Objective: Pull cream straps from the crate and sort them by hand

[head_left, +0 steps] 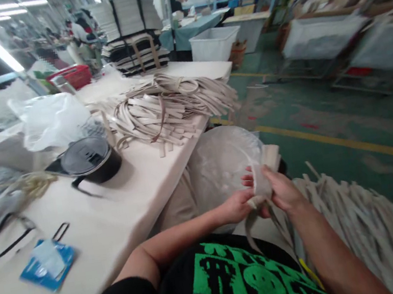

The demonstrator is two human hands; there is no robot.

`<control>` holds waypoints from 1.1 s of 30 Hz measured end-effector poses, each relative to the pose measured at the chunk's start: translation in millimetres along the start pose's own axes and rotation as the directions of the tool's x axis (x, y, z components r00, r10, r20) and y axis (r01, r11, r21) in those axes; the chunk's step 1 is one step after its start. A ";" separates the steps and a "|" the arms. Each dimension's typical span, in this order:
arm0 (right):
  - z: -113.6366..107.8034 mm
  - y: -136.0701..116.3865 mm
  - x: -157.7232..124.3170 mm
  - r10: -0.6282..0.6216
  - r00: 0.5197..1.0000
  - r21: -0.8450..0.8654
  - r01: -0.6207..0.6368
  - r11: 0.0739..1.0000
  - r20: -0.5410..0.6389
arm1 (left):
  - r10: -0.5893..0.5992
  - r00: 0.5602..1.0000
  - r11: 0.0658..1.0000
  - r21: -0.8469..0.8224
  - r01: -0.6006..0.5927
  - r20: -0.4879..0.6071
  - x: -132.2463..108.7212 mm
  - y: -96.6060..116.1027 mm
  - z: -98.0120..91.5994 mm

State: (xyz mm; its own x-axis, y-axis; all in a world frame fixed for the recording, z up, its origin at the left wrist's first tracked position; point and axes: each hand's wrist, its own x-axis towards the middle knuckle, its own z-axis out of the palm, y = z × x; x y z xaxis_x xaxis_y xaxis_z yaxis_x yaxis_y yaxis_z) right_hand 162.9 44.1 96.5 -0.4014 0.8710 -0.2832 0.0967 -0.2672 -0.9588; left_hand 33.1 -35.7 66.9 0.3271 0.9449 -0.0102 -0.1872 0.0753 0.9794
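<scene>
A bundle of beige fabric straps [262,183] is between my hands, low in front of my body, with loose ends hanging below. My left hand [242,204] grips the bundle's lower left side, its fingers partly hidden. Closed round the right side of the same bundle is my right hand [281,189]. Just beyond them is a round shape covered in clear plastic [224,157]. To the right, many long pale strips [364,219] hang over a container by my right arm. A large heap of similar beige straps [174,103] lies on the table.
On the pale table [144,195] are a black lidded mug [98,162], a white plastic bag [53,122], eyeglasses [9,236] and a blue card packet [49,264]. Stacked fabric pieces [131,33] stand at the back. White bins [215,44] and carts [325,39] stand beyond; other people are farther off.
</scene>
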 end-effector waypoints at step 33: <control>44.0 51.7 -9.4 -0.213 0.977 -0.190 0.214 0.958 0.030 | 0.001 0.924 0.978 -0.192 -0.081 -0.383 6.4 -4.4 -37.8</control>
State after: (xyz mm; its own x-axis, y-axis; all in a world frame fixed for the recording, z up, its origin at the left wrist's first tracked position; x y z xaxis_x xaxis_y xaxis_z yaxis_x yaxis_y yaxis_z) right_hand 131.6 3.9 50.7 -0.4401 0.8951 -0.0721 0.1796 0.0091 -0.9837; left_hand 1.0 -17.9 54.9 -0.0527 0.9949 -0.0854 -0.3869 0.0585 0.9202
